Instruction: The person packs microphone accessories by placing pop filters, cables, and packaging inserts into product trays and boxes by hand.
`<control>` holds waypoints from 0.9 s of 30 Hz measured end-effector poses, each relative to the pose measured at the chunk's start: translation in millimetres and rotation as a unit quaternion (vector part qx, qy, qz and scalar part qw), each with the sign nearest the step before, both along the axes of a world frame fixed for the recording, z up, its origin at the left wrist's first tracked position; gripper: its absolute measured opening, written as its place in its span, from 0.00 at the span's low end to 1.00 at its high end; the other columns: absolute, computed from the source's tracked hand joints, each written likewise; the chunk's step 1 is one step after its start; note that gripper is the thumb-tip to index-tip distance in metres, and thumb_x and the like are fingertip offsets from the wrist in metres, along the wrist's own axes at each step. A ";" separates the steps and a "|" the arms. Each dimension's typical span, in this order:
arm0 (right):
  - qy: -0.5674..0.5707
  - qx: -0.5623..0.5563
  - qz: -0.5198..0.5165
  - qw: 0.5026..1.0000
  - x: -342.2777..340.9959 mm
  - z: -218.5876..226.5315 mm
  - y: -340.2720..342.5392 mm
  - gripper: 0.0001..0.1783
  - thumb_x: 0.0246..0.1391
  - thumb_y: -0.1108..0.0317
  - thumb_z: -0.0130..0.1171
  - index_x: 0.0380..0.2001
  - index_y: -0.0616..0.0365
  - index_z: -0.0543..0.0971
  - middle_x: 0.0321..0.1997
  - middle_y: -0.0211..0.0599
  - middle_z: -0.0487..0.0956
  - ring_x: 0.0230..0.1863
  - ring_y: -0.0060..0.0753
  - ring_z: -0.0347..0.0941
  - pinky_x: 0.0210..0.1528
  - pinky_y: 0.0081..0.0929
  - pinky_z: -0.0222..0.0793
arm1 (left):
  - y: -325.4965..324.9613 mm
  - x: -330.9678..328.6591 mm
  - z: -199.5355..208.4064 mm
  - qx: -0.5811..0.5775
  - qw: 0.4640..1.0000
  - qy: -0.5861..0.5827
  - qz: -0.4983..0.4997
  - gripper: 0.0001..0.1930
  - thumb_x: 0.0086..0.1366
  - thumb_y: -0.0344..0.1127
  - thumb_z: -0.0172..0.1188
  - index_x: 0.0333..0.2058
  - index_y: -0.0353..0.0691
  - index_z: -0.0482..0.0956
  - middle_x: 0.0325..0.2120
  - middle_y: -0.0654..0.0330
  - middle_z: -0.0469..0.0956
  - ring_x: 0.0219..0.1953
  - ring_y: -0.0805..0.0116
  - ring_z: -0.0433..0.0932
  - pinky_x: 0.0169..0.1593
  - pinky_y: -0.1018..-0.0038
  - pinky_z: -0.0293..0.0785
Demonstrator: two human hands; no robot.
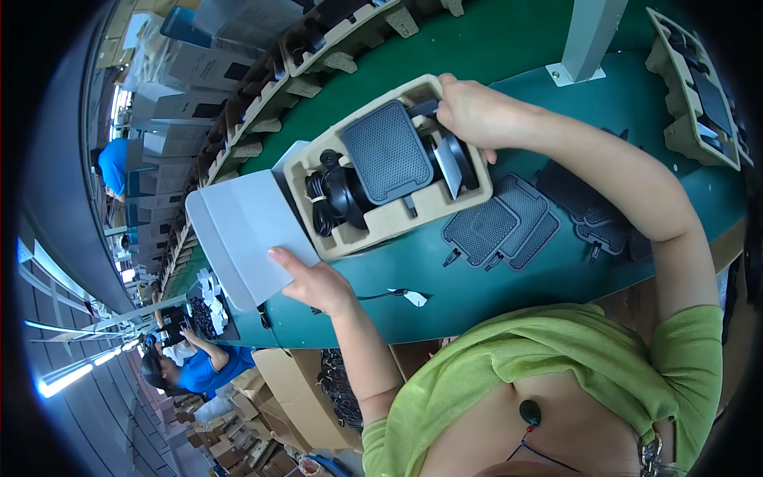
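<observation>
My left hand (318, 285) grips the near edge of a white cardboard box (246, 230), its thumb on top and the other fingers hidden below. A beige moulded-pulp tray (385, 222) meets the box's open end, tilted up to the right. Around the tray's far right end my right hand (477, 113) is closed, its fingers partly hidden. In the tray lie a dark grey mesh-faced pad (389, 151), a coiled black cable (319, 205), a round black part (343, 195) and a white card (448, 168). How far the tray reaches into the box cannot be made out.
Several mesh pads (485, 226) lie on the green table (358, 318), near a small tagged cable (415, 298). Filled pulp trays (350, 40) line the far side. A metal post (590, 40) stands behind; another tray (691, 103) is at right. Co-workers in blue (214, 370) are at left.
</observation>
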State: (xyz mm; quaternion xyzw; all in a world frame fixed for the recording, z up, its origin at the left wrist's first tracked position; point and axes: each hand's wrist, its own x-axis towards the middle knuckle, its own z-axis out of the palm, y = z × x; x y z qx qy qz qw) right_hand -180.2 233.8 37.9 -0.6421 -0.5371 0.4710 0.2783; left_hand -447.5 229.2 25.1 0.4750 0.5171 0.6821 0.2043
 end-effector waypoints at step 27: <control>0.177 0.034 0.057 0.982 1.0 -4.0 12.3 0.23 0.51 0.77 0.37 0.52 0.70 0.56 0.32 0.49 0.74 0.12 0.30 0.72 0.10 0.17 0.69 | 17.3 -29.0 0.9 -0.039 0.941 -0.265 -0.205 0.24 0.65 0.37 0.48 0.54 0.26 0.56 0.50 0.50 0.65 0.51 0.62 0.67 0.56 0.66 0.63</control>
